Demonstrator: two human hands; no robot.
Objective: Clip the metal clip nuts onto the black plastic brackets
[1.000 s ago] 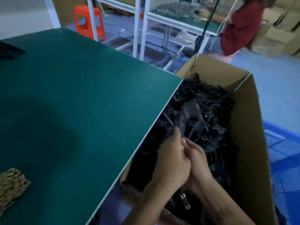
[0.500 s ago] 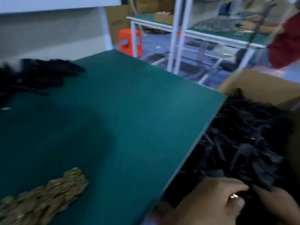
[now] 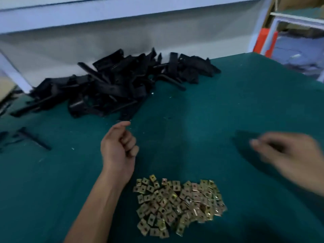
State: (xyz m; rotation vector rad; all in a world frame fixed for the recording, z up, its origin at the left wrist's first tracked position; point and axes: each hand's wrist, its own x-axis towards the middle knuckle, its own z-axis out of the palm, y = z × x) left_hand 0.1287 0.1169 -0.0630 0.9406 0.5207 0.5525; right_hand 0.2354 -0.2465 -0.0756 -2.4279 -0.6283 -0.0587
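Note:
A heap of black plastic brackets (image 3: 114, 85) lies at the back of the green table (image 3: 228, 102), against a pale panel. Near the front edge sits a pile of brass-coloured metal clip nuts (image 3: 178, 206). My left hand (image 3: 119, 149) hovers between the two piles, its fingers curled into a fist with nothing in it and the thumb pointing at the brackets. At the right, above the table, is my right hand (image 3: 287, 155), blurred by motion. Its fingers stretch leftward and nothing shows in it.
A few loose black brackets (image 3: 33, 139) lie at the table's left edge. A white shelf beam (image 3: 122, 13) runs overhead at the back. Beyond the table's right corner stand an orange stool (image 3: 264, 41) and a white frame.
The view has swung left from the cardboard box of brackets to the table. Both hands have left the box and now sit over the table, near the clip nuts.

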